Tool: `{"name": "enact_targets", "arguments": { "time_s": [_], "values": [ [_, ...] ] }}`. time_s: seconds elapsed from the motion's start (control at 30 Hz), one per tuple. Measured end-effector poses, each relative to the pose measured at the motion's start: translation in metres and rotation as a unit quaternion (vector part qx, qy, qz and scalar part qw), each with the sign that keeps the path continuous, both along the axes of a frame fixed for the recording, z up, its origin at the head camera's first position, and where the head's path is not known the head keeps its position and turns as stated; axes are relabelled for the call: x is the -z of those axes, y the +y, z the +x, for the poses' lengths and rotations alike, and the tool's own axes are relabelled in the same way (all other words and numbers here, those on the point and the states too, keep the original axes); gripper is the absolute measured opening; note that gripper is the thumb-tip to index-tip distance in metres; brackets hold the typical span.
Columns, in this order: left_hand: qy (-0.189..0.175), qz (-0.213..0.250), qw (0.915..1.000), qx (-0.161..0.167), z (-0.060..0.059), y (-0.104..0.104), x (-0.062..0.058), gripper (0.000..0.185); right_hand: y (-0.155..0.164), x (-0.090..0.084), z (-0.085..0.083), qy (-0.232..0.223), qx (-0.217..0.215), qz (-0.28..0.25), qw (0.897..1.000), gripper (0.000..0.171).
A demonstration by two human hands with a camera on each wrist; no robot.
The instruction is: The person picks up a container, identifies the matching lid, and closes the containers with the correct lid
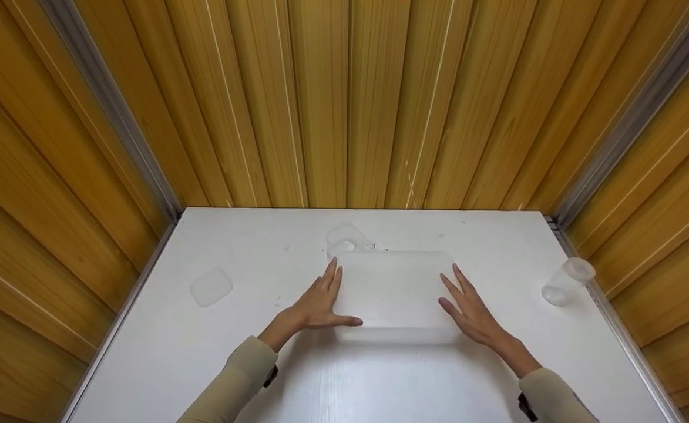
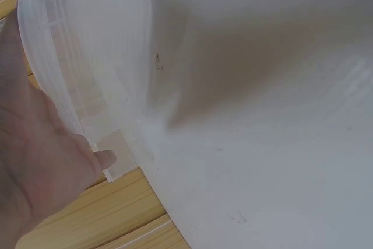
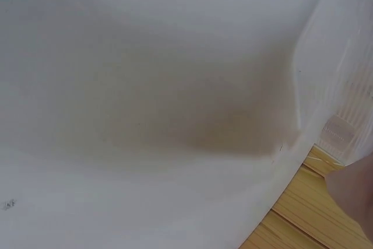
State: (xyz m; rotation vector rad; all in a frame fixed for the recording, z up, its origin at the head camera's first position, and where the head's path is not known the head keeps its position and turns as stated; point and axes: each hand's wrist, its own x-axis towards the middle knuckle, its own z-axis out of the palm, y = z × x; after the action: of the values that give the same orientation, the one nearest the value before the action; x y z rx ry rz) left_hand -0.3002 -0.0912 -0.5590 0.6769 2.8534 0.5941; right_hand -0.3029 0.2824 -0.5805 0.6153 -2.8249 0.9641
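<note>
Container (image 1: 396, 296), translucent, rectangular, seated at table (image 1: 162, 352) centre, flanked by both hands. Left hand (image 1: 319, 301) and right hand (image 1: 472, 311) laid flat against short sides, fingers straight, nothing clasped. Container judged not yet lifted. Small lid (image 1: 211, 286) noted near left edge, cup (image 1: 567, 281) on its side at right edge

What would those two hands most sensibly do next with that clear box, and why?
Probably press inward and lift. The left hand and right hand lie open, fingers straight, flat against opposite ends of the clear box, which rests on the white table; neither curls round it yet.
</note>
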Motion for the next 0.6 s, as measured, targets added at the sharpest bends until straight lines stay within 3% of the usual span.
{"name": "enact_targets", "arguments": {
  "time_s": [0.17,0.3,0.37,0.47,0.6],
  "values": [
    [-0.005,0.029,0.9994,-0.016,0.008,-0.006,0.003,0.128,-0.007,0.003,0.003,-0.024,0.002,-0.025,0.999,0.058],
    [-0.052,0.116,0.9914,-0.032,0.012,-0.004,0.005,0.125,-0.006,0.001,0.003,-0.069,0.020,-0.075,0.995,0.065],
    [-0.103,0.186,0.9766,-0.033,0.016,-0.001,0.007,0.122,-0.003,-0.001,0.004,-0.105,0.032,-0.109,0.988,0.069],
    [-0.181,0.271,0.9447,-0.042,0.025,0.001,0.006,0.116,0.005,-0.002,0.010,-0.168,0.052,-0.152,0.973,0.069],
    [-0.254,0.311,0.9137,-0.063,0.036,0.000,0.001,0.105,0.018,-0.005,0.023,-0.254,0.077,-0.185,0.946,0.066]
  ]
}}
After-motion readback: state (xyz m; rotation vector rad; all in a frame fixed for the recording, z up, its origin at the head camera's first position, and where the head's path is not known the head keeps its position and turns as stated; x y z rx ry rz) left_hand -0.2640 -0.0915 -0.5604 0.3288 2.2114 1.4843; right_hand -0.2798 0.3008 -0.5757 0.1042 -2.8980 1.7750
